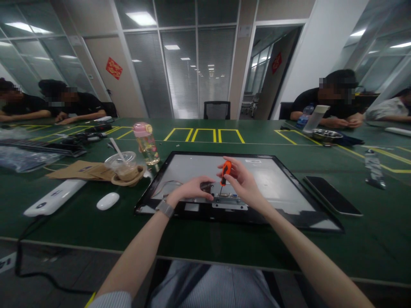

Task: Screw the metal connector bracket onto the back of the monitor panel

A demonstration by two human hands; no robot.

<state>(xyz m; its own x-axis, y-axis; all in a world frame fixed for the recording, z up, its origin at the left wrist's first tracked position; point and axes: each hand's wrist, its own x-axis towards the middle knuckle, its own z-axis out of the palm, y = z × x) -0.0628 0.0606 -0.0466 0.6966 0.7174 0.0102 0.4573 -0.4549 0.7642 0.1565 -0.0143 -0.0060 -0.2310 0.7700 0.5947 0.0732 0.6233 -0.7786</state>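
A monitor panel (pixel 282 188) lies face down on the green table, its silver back plate up inside a black frame. My right hand (pixel 242 182) is closed round an orange-handled screwdriver (pixel 225 170), held upright with its tip down near the connector bracket (pixel 229 201) at the panel's near edge. My left hand (pixel 194 189), with a watch at the wrist, rests on the panel just left of the screwdriver, fingers curled on a small dark part (pixel 206 186). Thin wires (pixel 163 186) run across the panel's left side.
A black phone (pixel 332 195) lies right of the panel. To the left are a white mouse (pixel 108 201), a white power strip (pixel 54 196), a plastic cup with straw (pixel 123 167) and a pink-capped bottle (pixel 147 143). Other people sit at the far left and far right.
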